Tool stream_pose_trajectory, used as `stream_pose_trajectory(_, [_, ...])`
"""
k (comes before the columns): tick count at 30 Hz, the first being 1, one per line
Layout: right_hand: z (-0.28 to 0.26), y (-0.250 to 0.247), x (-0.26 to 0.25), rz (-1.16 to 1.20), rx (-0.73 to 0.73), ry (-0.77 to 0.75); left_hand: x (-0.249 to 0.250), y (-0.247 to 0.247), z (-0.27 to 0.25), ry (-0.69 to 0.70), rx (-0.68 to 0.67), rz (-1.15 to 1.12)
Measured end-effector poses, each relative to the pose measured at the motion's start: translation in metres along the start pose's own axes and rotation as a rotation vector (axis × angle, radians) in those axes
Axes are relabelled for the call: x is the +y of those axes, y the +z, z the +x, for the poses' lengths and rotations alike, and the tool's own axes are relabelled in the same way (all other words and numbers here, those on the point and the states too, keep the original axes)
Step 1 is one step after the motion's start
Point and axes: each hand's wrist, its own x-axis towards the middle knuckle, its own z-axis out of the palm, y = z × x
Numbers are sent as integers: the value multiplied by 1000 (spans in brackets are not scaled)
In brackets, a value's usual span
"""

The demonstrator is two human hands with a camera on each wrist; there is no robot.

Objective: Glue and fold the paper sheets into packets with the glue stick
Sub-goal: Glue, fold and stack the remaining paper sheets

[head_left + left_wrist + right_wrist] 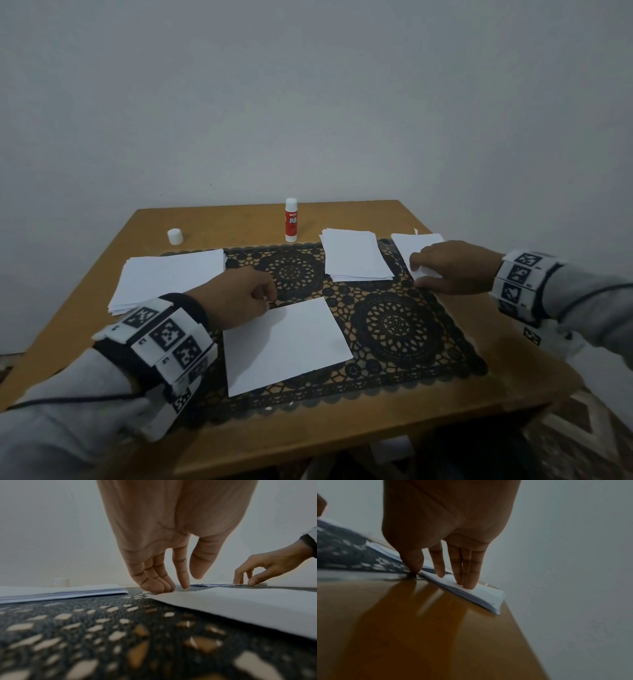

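A single white sheet [286,342] lies flat on the black lace mat [397,329]. My left hand [270,298] touches its far left corner; in the left wrist view the fingertips [159,588] press down there and the thumb hangs free. My right hand [416,272] lies on the small paper stack [419,243] at the right. There the straight fingers [467,584] rest on top of the stack [489,599] and the thumb tip meets the table at its near edge. The uncapped glue stick [291,220] stands upright at the back, its white cap [175,236] apart to the left.
A thick stack of larger sheets [168,277] lies at the left of the mat, and another stack [356,255] sits at the back, right of the glue stick. The wooden table [342,435] ends close behind the right stack, against a plain wall.
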Motion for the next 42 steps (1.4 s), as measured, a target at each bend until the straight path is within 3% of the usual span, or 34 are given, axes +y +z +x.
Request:
stream_pose_trajectory(5, [6,1,-3,28,59,43,-1,0,0,2,-2,-8])
stream_pose_trajectory(13, [12,-2,-1,259,163,209,0,0,0,-9,-2,-18])
stream_pose_trajectory(27, [14,0,9,532,198,320,2,-2,-1,-11,-11,-28])
stream_pose_trajectory(35, [11,-1,14,828,250,419,3,-2,-2,-13,-7,-30])
stream_pose_trajectory(42, [10,2,19,889,253,447,3,-3,-2,-16,-8,-34])
